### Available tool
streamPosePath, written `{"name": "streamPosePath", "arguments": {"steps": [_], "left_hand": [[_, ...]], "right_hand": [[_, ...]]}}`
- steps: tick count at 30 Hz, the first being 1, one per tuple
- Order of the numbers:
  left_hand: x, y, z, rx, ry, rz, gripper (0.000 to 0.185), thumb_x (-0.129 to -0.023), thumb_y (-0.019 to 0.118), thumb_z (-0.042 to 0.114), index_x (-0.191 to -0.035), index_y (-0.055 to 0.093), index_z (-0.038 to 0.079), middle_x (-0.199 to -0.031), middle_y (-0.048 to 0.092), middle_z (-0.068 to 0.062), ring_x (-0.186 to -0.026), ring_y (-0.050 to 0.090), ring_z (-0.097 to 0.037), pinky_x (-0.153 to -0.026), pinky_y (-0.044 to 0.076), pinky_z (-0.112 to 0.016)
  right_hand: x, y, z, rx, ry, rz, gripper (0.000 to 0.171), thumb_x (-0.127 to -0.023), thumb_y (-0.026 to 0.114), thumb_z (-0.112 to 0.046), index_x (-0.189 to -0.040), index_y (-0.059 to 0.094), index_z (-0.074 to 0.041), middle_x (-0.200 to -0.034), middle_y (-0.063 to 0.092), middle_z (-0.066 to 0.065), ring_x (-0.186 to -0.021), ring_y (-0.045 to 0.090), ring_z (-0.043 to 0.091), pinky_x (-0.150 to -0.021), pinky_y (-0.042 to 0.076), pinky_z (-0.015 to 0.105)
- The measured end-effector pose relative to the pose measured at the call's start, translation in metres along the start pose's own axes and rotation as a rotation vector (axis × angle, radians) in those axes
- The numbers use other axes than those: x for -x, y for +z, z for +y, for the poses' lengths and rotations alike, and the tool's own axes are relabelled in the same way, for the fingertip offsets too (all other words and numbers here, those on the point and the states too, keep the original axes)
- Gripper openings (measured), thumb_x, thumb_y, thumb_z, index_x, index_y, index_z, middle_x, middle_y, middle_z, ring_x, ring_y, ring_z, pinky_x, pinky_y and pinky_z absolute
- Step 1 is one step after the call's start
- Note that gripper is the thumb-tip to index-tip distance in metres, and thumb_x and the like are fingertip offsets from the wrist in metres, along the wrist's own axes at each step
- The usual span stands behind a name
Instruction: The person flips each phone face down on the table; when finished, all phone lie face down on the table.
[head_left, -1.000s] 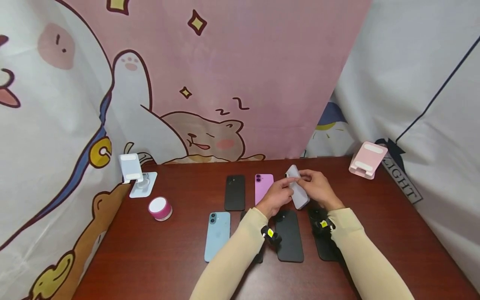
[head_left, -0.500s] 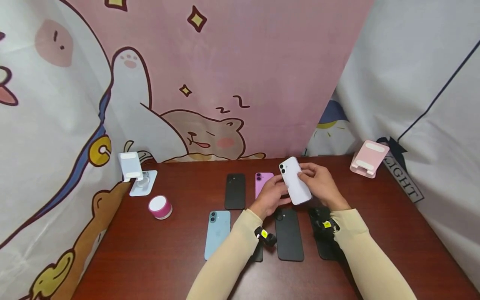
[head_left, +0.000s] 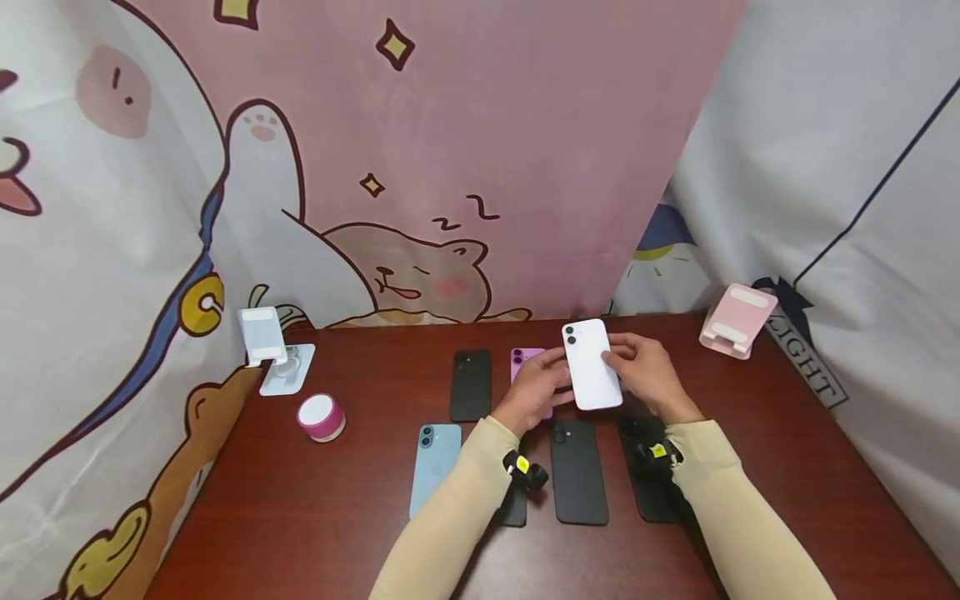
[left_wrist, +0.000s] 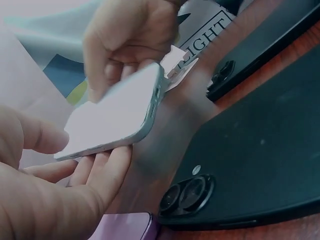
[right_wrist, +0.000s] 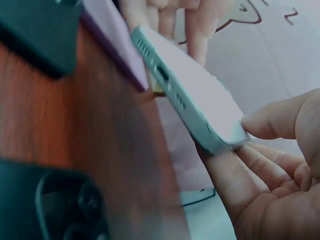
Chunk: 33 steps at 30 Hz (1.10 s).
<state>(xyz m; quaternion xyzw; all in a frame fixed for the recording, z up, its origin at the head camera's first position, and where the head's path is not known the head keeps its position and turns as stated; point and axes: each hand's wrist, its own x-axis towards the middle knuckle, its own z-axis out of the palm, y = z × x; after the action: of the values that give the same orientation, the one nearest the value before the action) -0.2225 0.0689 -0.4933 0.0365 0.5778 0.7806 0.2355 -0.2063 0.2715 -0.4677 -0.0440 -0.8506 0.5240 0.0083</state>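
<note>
Since a moment ago the white phone (head_left: 591, 366) has turned from a tilted, edge-on pose to lie nearly flat with its glossy back and twin camera lenses facing up, held above the far middle of the table (head_left: 300, 500). Both hands grip it: the left hand (head_left: 534, 390) has its fingers under the phone's left edge with the thumb on top, and the right hand (head_left: 645, 375) pinches the right edge between thumb and curled fingers. In the wrist views the phone is a thin slab with rounded corners, a smooth metal rim and small port holes along its bottom edge (right_wrist: 165, 75).

Below it lie flat, matte slabs: a purple phone (head_left: 522, 360) partly hidden under the left hand, a black phone (head_left: 470, 384) to its left, a light blue phone (head_left: 435, 457) nearer, a black phone (head_left: 577, 471) between the forearms and another black phone (head_left: 647, 487) under the right wrist. The dark red wood-grain tabletop has open room on its left side, where a round pink-and-white speaker (head_left: 321, 417) and a white phone stand (head_left: 267, 348) sit near the edge. A pink phone stand (head_left: 735, 319) stands at the far right corner, well apart from the hands.
</note>
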Motion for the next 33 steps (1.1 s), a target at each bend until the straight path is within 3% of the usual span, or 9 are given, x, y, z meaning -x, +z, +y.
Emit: {"name": "streamPosePath", "arguments": {"steps": [4,14,22,28,33], "left_hand": [[-0.001,-0.001,-0.001,-0.035,-0.004,0.024,0.050,-0.103,0.056,0.000,-0.153,0.052,0.004,-0.151,0.060,-0.015,-0.121,0.068,-0.024,-0.106,0.056,-0.051],[0.003,0.005,-0.005,-0.151,0.014,0.005,0.052,-0.106,0.055,0.005,-0.157,0.045,-0.002,-0.152,0.056,-0.023,-0.134,0.061,-0.028,-0.113,0.050,-0.053],[0.002,0.012,-0.007,-0.236,0.054,0.014,0.056,-0.104,0.053,0.004,-0.158,0.040,-0.007,-0.148,0.058,-0.028,-0.124,0.064,-0.027,-0.110,0.053,-0.049],[0.000,0.017,-0.011,-0.284,0.085,0.018,0.058,-0.103,0.050,0.001,-0.157,0.035,-0.012,-0.149,0.056,-0.032,-0.133,0.063,-0.034,-0.112,0.052,-0.047],[0.001,0.019,-0.011,-0.298,0.073,0.014,0.059,-0.103,0.049,0.002,-0.158,0.034,-0.013,-0.151,0.055,-0.031,-0.136,0.061,-0.036,-0.114,0.050,-0.048]], "right_hand": [[-0.002,-0.001,0.010,0.005,0.039,-0.027,0.052,-0.106,0.063,-0.015,-0.152,0.049,0.005,-0.141,0.062,0.032,-0.113,0.071,0.039,-0.078,0.066,0.044],[-0.004,0.002,0.027,0.051,0.087,-0.058,0.055,-0.102,0.066,-0.010,-0.152,0.050,0.007,-0.143,0.061,0.032,-0.119,0.069,0.038,-0.084,0.065,0.044],[-0.001,0.004,0.023,0.152,0.051,-0.053,0.057,-0.099,0.069,-0.012,-0.149,0.051,0.011,-0.142,0.062,0.033,-0.121,0.069,0.041,-0.088,0.064,0.047],[0.003,0.007,0.016,0.255,0.013,-0.042,0.057,-0.098,0.072,-0.016,-0.144,0.055,0.013,-0.138,0.065,0.032,-0.120,0.070,0.041,-0.095,0.061,0.051],[0.005,0.008,0.016,0.256,0.033,-0.058,0.057,-0.099,0.072,-0.019,-0.144,0.055,0.013,-0.139,0.065,0.031,-0.120,0.069,0.040,-0.096,0.061,0.052]]}}
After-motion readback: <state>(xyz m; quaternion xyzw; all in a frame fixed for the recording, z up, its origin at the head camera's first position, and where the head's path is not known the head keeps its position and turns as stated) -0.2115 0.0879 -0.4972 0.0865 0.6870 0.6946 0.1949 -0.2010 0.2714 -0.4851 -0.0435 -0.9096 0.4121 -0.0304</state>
